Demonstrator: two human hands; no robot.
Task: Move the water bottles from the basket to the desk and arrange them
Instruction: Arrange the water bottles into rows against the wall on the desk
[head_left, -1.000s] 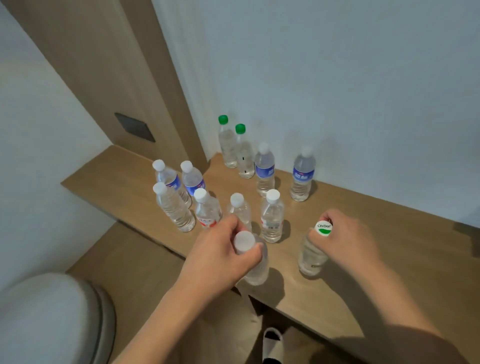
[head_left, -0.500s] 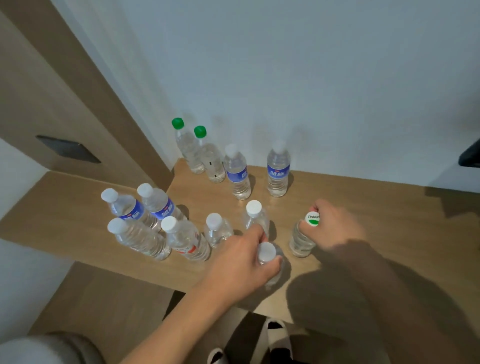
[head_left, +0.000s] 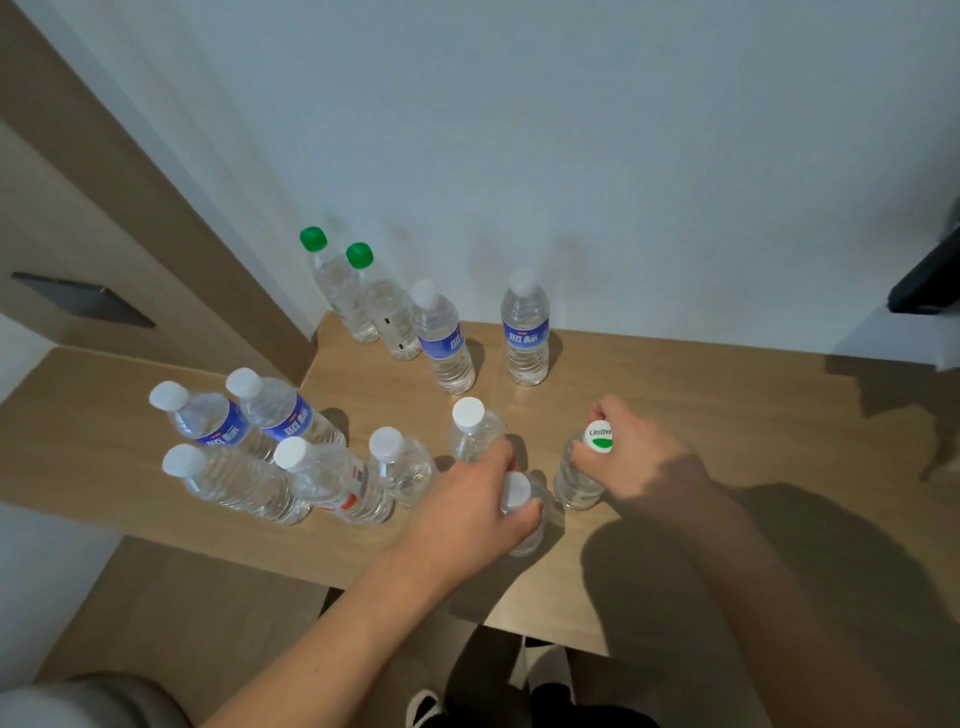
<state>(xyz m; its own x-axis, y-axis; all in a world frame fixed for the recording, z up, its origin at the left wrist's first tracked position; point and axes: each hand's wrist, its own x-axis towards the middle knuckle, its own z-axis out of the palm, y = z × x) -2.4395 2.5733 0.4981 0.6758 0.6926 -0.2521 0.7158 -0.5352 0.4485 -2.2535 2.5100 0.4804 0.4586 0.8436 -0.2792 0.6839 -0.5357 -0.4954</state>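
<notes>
Gripping one bottle each, both hands work at the near edge of the desk (head_left: 727, 415); the left hand (head_left: 467, 504) curls round the neck of a white-capped bottle (head_left: 519, 499), thumb and fingers closed just under its cap, the body standing below the palm on the wood; the right hand (head_left: 639, 457) wraps the shoulder of a bottle with a green-and-white cap (head_left: 597, 436), which pokes out above the fingers; the two held bottles stand just beside each other, near a third upright one (head_left: 470, 426); outward to the left a loose cluster of five (head_left: 291, 457) stands close together; at the back, along the wall (head_left: 571, 130), four more form a rough row (head_left: 431, 322), two of them green-capped; no basket is in view, so whether any remain to fetch cannot be told; my judgement is that carrying is largely done and tidying remains, the front group being uneven.
</notes>
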